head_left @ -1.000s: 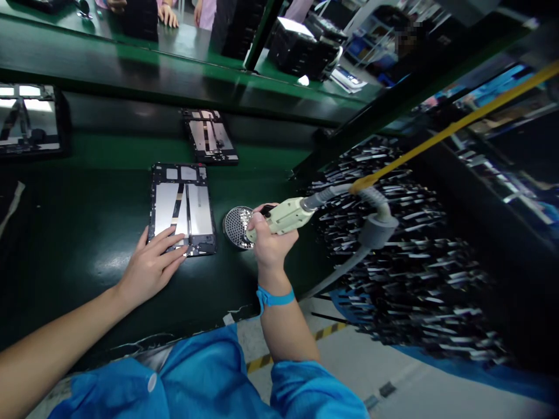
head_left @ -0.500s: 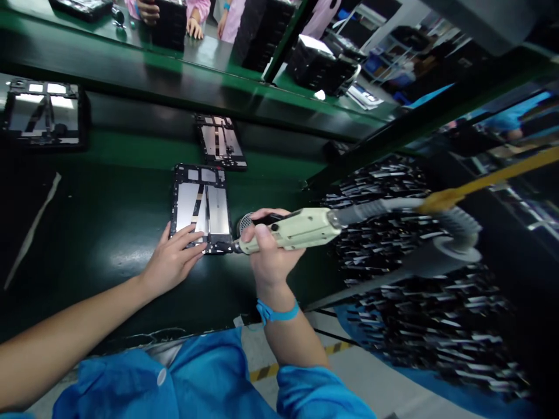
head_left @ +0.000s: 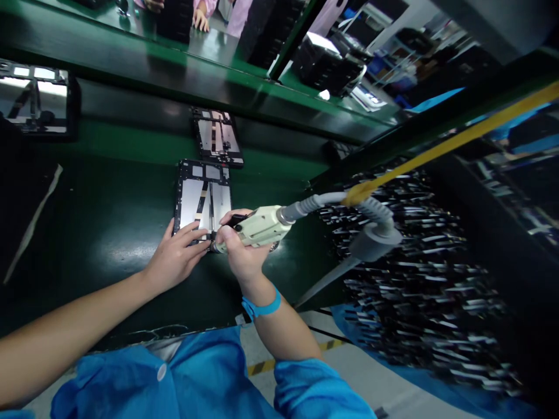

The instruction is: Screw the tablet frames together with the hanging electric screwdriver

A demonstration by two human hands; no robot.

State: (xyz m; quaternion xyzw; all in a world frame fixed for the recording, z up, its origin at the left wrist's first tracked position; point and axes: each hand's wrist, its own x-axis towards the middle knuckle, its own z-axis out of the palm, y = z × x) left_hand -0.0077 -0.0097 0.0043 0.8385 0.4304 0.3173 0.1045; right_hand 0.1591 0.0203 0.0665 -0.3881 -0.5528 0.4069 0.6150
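An opened tablet, its inner parts and a slanting ribbon cable showing, lies on the dark green bench. My left hand rests on its lower left part, fingers stretched out and touching it. My right hand is wrapped round a pale green electric screwdriver, held nearly level. The driver's tip is at the tablet's lower edge, close to my left fingertips; the bit itself is hidden. From the driver's back end a grey cable runs off to the right.
Another opened tablet lies just behind, and one more at the far left. A yellow strap supports the cable. Many dark strips with bright edges fill the right side. Beyond the raised shelf, a co-worker's hand shows.
My right hand has moved the electric screwdriver left, so its tip is now nearer my left fingers. The cable and strap have swung left with it. My left hand stays on the tablet.
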